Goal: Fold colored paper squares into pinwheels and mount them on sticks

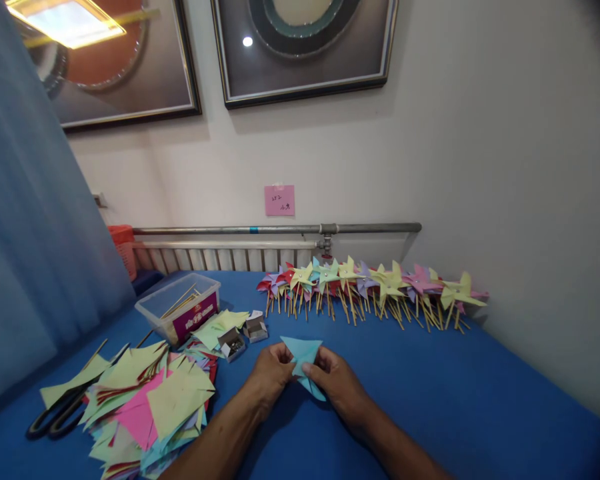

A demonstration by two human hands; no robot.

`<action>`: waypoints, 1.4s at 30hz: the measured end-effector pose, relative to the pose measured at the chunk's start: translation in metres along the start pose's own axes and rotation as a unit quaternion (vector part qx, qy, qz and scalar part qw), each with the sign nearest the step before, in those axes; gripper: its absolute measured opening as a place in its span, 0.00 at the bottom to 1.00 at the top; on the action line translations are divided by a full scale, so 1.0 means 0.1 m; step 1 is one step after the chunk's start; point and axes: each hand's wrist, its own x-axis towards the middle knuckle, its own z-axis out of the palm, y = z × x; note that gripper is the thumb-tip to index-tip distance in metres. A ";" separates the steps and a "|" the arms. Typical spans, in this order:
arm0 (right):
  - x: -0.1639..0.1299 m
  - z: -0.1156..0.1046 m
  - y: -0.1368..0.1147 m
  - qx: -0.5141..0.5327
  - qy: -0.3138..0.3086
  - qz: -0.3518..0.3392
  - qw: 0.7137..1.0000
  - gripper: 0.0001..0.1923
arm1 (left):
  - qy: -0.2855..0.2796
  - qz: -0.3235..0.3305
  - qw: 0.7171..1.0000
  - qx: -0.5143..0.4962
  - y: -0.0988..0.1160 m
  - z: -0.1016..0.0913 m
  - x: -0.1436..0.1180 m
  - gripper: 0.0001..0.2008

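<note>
A light blue paper pinwheel piece (306, 348), partly folded, is held up over the blue table between both hands. My left hand (273, 370) pinches its left side, fingertips curled behind the paper. From the right, my right hand (333, 377) grips it with the thumb pressed on the front near the middle. A loose corner points down between the hands. Left of my left hand are two small open boxes, the nearer box (231, 345) holding small metal pins and the other box (255, 327) just behind it. My fingers hide part of the folds.
Cut paper sheets (145, 400) pile up at the left, with black-handled scissors (65, 410) beside them. A clear plastic tub (180, 307) holds wooden sticks. Finished pinwheels (365, 283) line the back of the blue table (430, 380). A metal pipe (280, 230) runs along the wall.
</note>
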 end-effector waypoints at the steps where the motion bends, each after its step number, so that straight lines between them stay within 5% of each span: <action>1: -0.01 0.00 -0.01 0.001 -0.001 -0.004 1.000 0.23 | 0.000 -0.003 1.000 -0.003 -0.01 -0.01 0.01 0.17; 21: -0.01 0.06 -0.05 -0.009 0.049 0.053 0.997 0.16 | -0.040 -0.001 0.999 0.005 -0.04 -0.01 0.00 0.10; 42: 0.04 0.00 0.02 -0.048 0.069 0.058 0.995 0.17 | 0.012 0.006 1.000 0.013 -0.04 -0.01 0.01 0.15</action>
